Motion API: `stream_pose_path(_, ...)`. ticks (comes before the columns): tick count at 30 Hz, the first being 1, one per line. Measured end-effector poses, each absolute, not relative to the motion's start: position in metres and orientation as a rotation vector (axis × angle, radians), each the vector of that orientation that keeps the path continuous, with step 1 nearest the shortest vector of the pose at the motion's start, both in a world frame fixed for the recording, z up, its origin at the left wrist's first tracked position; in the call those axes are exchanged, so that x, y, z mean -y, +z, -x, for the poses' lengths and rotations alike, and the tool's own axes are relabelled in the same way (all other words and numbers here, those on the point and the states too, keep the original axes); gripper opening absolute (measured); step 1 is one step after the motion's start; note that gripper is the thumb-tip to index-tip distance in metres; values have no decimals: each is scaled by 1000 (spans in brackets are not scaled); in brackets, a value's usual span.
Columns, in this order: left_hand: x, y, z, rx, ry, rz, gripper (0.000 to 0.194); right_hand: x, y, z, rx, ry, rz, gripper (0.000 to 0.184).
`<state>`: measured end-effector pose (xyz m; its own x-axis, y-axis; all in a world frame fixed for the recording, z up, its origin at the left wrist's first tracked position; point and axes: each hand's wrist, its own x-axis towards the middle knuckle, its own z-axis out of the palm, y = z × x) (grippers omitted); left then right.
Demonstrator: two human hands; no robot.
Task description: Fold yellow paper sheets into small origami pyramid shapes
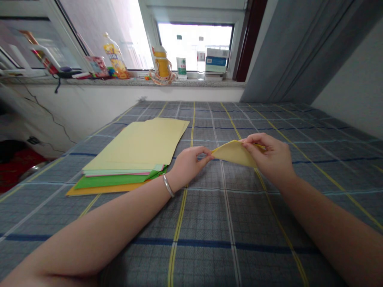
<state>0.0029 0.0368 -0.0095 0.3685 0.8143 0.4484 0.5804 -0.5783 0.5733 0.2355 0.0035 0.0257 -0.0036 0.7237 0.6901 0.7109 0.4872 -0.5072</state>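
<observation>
A folded piece of yellow paper [235, 153] is held up between my two hands, just above the plaid cloth. My left hand [191, 165] pinches its pointed left tip between thumb and fingers; a silver bangle circles that wrist. On the other side, my right hand [269, 157] grips the paper near its upper right edge, thumb in front, and hides its right end. Left of my hands lies a stack of coloured paper [137, 145], pale yellow on top, with pale green, pink, bright green and orange sheets showing below.
The plaid cloth [206, 223] covers the whole surface before me. Along the windowsill [134, 82] stand a yellow drink bottle [116, 57], a yellow cup [162, 63], clear bottles [200, 59] and stacked boxes [216, 61]. A grey curtain [287, 52] hangs at right.
</observation>
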Motion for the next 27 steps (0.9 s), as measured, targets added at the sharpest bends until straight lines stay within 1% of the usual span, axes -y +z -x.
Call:
stream_pose_path(4, -36, -7, -4, -1133, 1104, -2284, 12, -3, 25, -235, 1744, -20, 1233, 10)
stream_pose_path(9, -24, 5, -7, -940, 1379, -2229, 15, 3, 22, -224, 1919, -92, 1145, 10)
stream_pose_path(12, -17, 10, -9, -886, 1370, -2319, 7, 6, 19, -218, 1998, -107, 1088, 10)
stream_pose_path(16, -13, 10, -10, -887, 1369, -2273, 4, 6, 15, -215, 2007, -85, 1096, 12)
stream_pose_path(21, -13, 8, -10, -918, 1335, -2222, 6, 4, 11, -215, 1996, -52, 1111, 12)
stream_pose_path(27, -13, 8, -10, -836, 1343, -2208, 10, 2, 8, -215, 2010, -75, 1091, 11)
